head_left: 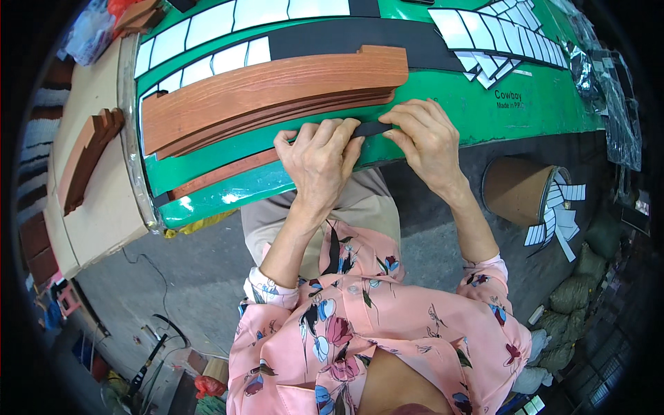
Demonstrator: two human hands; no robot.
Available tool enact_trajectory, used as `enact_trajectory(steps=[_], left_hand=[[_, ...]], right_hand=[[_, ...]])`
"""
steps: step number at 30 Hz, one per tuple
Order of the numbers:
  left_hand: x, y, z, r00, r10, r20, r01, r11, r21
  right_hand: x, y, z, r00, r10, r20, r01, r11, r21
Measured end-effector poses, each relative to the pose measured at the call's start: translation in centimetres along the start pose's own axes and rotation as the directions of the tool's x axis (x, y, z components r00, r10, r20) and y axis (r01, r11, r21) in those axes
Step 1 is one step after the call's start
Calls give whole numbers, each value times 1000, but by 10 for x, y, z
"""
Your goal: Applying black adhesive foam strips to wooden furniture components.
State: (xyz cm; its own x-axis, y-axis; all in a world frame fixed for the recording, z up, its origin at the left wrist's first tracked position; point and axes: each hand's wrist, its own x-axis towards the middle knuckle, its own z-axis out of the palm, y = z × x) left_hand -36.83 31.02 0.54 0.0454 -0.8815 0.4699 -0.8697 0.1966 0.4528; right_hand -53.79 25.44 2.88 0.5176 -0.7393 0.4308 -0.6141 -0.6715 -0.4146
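Between my two hands stretches a short black strip [372, 129], held just above the front edge of the green table. My left hand [318, 155] is closed, its thumb and index finger pinching the strip's left end. The right end sits between the thumb and fingers of my right hand [425, 142], also closed. A narrow reddish-brown wooden piece [225, 173] lies along the table's front edge and runs in under my left hand. Whether the strip touches this piece is hidden. Behind my left hand lies a stack of curved brown wooden pieces [277, 97].
White panels with black lines [242, 14] and a black sheet [332, 38] lie at the back of the green table [477, 111]. More cut white pieces [498, 34] are piled at right. A brown bin [519, 187] spills scraps. Another wooden piece [90, 159] rests on cardboard [114, 200].
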Motion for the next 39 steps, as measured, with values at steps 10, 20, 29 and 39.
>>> enact_trajectory(steps=[10, 20, 29, 39], left_hand=[[-2, -2, 0, 1000, 5, 7, -5, 1000, 3], [-1, -2, 1, 1000, 2, 0, -2, 1000, 3], [1, -5, 7, 995, 61, -82, -58, 998, 33], [-10, -8, 17, 965, 238, -107, -224, 966, 132]], right_hand=[[4, -5, -7, 999, 17, 49, -15, 999, -34], [-3, 8, 2, 998, 52, 40, -54, 997, 48], [-6, 15, 9, 1000, -15, -26, 16, 1000, 24], [-24, 4, 12, 996, 65, -62, -51, 978, 201]])
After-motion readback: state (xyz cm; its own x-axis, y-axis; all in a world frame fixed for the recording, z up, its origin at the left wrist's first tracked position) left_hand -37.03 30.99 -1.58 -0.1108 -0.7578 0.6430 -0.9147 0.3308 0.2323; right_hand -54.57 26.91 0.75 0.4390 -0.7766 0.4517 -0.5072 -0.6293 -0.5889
